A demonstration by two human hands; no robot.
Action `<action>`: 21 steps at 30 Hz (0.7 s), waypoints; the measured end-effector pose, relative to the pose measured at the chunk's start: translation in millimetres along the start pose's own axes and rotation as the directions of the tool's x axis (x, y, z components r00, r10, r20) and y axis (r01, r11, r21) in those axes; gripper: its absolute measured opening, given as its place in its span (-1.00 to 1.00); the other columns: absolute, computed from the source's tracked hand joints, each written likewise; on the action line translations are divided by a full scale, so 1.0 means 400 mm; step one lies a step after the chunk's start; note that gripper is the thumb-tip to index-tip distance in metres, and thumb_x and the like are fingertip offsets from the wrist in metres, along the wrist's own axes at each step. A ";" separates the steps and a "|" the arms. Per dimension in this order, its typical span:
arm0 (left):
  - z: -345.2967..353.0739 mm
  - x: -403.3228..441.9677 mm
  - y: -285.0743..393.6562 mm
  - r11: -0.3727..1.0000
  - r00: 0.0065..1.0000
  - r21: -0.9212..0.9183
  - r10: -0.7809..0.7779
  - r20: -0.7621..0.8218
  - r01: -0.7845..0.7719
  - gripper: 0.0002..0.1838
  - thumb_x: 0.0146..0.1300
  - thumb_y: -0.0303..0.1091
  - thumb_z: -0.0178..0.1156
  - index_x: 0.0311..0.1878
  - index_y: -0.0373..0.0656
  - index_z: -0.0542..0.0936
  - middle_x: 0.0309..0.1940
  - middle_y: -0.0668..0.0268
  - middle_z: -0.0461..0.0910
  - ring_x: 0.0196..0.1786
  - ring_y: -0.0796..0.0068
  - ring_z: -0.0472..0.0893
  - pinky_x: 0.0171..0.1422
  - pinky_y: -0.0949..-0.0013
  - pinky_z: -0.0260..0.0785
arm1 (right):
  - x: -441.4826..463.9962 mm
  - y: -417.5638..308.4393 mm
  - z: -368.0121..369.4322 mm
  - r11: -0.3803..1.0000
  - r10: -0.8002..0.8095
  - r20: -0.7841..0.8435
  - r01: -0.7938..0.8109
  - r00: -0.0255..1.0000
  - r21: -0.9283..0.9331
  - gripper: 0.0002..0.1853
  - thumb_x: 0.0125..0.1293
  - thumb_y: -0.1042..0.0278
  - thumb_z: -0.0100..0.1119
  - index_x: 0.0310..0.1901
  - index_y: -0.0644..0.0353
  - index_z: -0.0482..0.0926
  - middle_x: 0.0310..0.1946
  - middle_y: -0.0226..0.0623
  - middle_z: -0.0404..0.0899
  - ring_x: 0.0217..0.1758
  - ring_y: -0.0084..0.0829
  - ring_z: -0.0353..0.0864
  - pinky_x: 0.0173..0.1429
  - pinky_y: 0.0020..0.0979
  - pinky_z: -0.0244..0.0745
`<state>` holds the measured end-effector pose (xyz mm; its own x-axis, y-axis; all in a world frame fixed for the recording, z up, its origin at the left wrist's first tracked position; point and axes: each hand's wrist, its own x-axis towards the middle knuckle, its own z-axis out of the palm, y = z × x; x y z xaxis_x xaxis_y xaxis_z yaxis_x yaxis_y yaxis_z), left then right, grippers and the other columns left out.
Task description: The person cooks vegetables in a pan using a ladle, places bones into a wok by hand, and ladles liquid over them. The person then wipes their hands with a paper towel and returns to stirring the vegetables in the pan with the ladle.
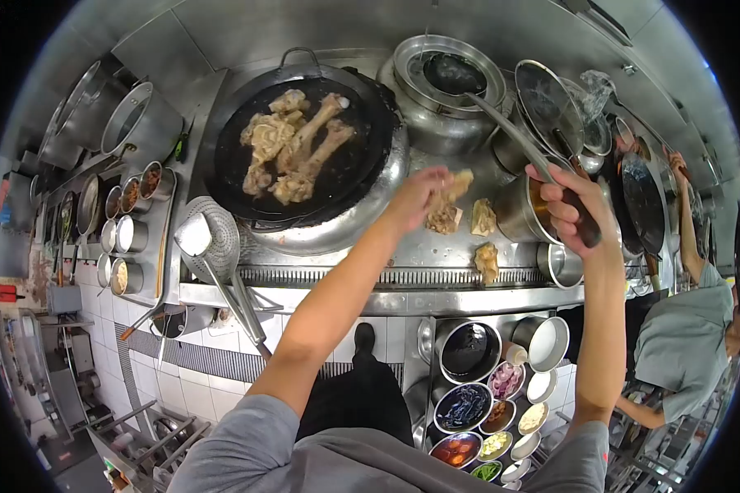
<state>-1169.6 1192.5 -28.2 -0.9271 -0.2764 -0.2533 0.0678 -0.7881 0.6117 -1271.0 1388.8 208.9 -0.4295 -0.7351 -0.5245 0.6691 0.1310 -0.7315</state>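
My left hand [419,197] is closed on a pale piece of meat [454,187] above the steel counter, to the right of the wok. My right hand [571,205] grips the handle of a long ladle [510,130], whose dark bowl rests over a round steel pot [478,107]. Several big meaty bones [300,148] lie in dark liquid in the large black wok [222,164]. More meat pieces sit on the counter, one [483,218] beside my left hand and another [486,263] nearer the front edge.
A perforated skimmer [212,238] leans left of the wok, near small steel cups [129,234] and tall pots [144,123]. A steel pot [522,209] stands beneath my right wrist. Ingredient bowls [470,351] fill the lower right. A co-worker [684,329] stands at the far right.
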 end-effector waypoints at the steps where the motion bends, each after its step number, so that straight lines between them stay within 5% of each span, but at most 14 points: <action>1: 0.020 0.011 0.067 0.998 0.996 0.050 0.036 -0.078 -0.033 -0.53 0.11 -0.44 0.32 0.10 -0.26 0.45 -0.08 0.21 0.56 -0.09 0.42 0.62 -0.13 0.37 0.51 | -0.022 -0.007 0.029 0.999 -0.012 -0.036 0.010 0.999 -0.039 -0.67 0.45 0.29 -0.02 0.07 0.39 0.43 -0.54 -0.47 0.40 -0.77 -0.76 0.19 -0.79 -0.67 0.04; 4: 0.010 0.049 0.248 0.886 0.911 0.413 0.330 -0.247 -0.209 -0.57 0.02 -0.49 0.29 0.03 -0.25 0.50 -0.25 0.23 0.59 -0.19 0.43 0.63 -0.25 0.41 0.50 | -0.059 -0.024 0.078 0.996 0.000 0.008 0.001 1.000 -0.089 -0.65 0.45 0.28 -0.04 0.09 0.40 0.43 -0.55 -0.46 0.39 -0.78 -0.76 0.18 -0.80 -0.67 0.04; 6: -0.030 0.056 0.344 0.831 0.837 0.484 0.454 -0.306 -0.274 -0.60 -0.05 -0.52 0.29 -0.04 -0.24 0.55 -0.24 0.22 0.59 -0.27 0.42 0.61 -0.25 0.39 0.48 | -0.067 -0.024 0.108 0.994 0.060 0.082 -0.052 0.995 -0.093 -0.65 0.42 0.29 0.01 0.08 0.41 0.43 -0.55 -0.45 0.40 -0.75 -0.74 0.24 -0.78 -0.67 0.10; 7: -0.053 0.048 0.384 0.778 0.807 0.592 0.480 -0.343 -0.211 -0.60 -0.05 -0.50 0.30 -0.05 -0.22 0.55 -0.26 0.23 0.60 -0.26 0.40 0.62 -0.22 0.37 0.47 | -0.065 -0.017 0.127 0.994 0.058 0.092 -0.049 0.994 -0.098 -0.65 0.42 0.29 0.01 0.08 0.41 0.43 -0.55 -0.45 0.40 -0.75 -0.74 0.24 -0.78 -0.67 0.10; 10: -0.248 0.102 0.437 0.798 0.807 0.551 0.481 -0.342 -0.243 -0.65 0.00 -0.46 0.26 -0.07 -0.26 0.58 -0.28 0.24 0.62 -0.22 0.38 0.64 -0.16 0.36 0.46 | -0.030 0.032 0.176 0.974 0.107 0.097 -0.084 0.989 -0.212 -0.68 0.36 0.32 0.09 0.03 0.37 0.48 -0.52 -0.45 0.44 -0.72 -0.71 0.27 -0.74 -0.63 0.09; 12: -0.314 0.069 0.478 0.511 0.735 0.856 0.610 -0.296 -0.081 -0.65 -0.01 -0.38 0.23 -0.13 -0.32 0.64 -0.29 0.10 0.69 -0.25 0.20 0.66 -0.14 0.25 0.48 | -0.002 0.093 0.224 0.907 0.058 0.055 -0.029 0.997 -0.420 -0.77 0.31 0.30 0.17 -0.16 0.31 0.57 -0.61 -0.46 0.43 -0.71 -0.68 0.32 -0.71 -0.57 0.11; 13: -0.312 0.033 0.492 0.508 0.733 0.858 0.612 -0.298 -0.075 -0.65 -0.01 -0.38 0.23 -0.13 -0.32 0.64 -0.29 0.10 0.69 -0.25 0.20 0.66 -0.14 0.25 0.48 | 0.011 0.124 0.238 0.844 0.022 0.048 0.007 0.999 -0.536 -0.79 0.29 0.29 0.20 -0.23 0.30 0.58 -0.64 -0.47 0.42 -0.70 -0.67 0.34 -0.70 -0.53 0.13; 15: -0.318 -0.020 0.506 0.102 0.749 0.989 0.646 -0.147 0.105 -0.63 0.02 -0.34 0.18 -0.09 -0.28 0.65 -0.28 0.04 0.69 -0.18 0.08 0.67 -0.08 0.20 0.48 | 0.045 0.188 0.229 0.737 -0.047 0.079 0.088 0.996 -0.670 -0.80 0.28 0.29 0.20 -0.27 0.29 0.57 -0.66 -0.44 0.41 -0.69 -0.64 0.36 -0.66 -0.49 0.16; 16: -0.351 -0.014 0.495 0.038 0.689 0.985 0.710 -0.147 0.171 -0.68 0.02 -0.39 0.14 -0.13 -0.24 0.67 -0.30 0.00 0.67 -0.16 -0.01 0.65 -0.06 0.13 0.48 | 0.052 0.209 0.222 0.600 -0.110 0.114 0.157 0.987 -0.785 -0.80 0.26 0.29 0.21 -0.32 0.29 0.57 -0.69 -0.41 0.41 -0.68 -0.62 0.39 -0.62 -0.44 0.18; 17: -0.371 -0.012 0.505 0.037 0.694 0.984 0.704 -0.147 0.172 -0.68 0.02 -0.39 0.14 -0.13 -0.24 0.67 -0.30 0.00 0.67 -0.16 -0.01 0.65 -0.06 0.13 0.48 | 0.051 0.216 0.215 0.604 -0.108 0.108 0.151 0.988 -0.783 -0.80 0.26 0.29 0.21 -0.32 0.29 0.57 -0.69 -0.41 0.41 -0.68 -0.62 0.39 -0.62 -0.44 0.18; 19: -0.369 -0.019 0.501 -0.323 0.706 0.918 0.704 0.070 0.232 -0.72 0.03 -0.43 0.14 -0.17 -0.17 0.69 -0.33 -0.01 0.66 -0.18 -0.03 0.65 -0.06 0.05 0.48 | 0.039 0.225 0.193 0.451 -0.317 0.110 0.252 0.942 -0.856 -0.79 0.25 0.30 0.20 -0.28 0.31 0.55 -0.69 -0.34 0.39 -0.64 -0.53 0.44 -0.50 -0.35 0.25; 21: -0.290 -0.011 0.484 -0.375 0.745 0.896 0.662 0.080 0.236 -0.76 0.07 -0.43 0.15 -0.18 -0.14 0.67 -0.27 0.02 0.64 -0.14 -0.01 0.64 0.00 0.04 0.47 | 0.020 0.194 0.178 0.343 -0.383 0.060 0.202 0.922 -0.917 -0.76 0.23 0.29 0.20 -0.24 0.33 0.56 -0.65 -0.24 0.44 -0.58 -0.38 0.48 -0.44 -0.29 0.30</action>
<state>-1109.6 977.5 4.3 -0.6757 -0.6834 0.2764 -0.5750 0.7233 0.3824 -1179.4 1346.0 179.1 -0.6157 -0.7677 -0.1777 -0.4136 0.5068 -0.7563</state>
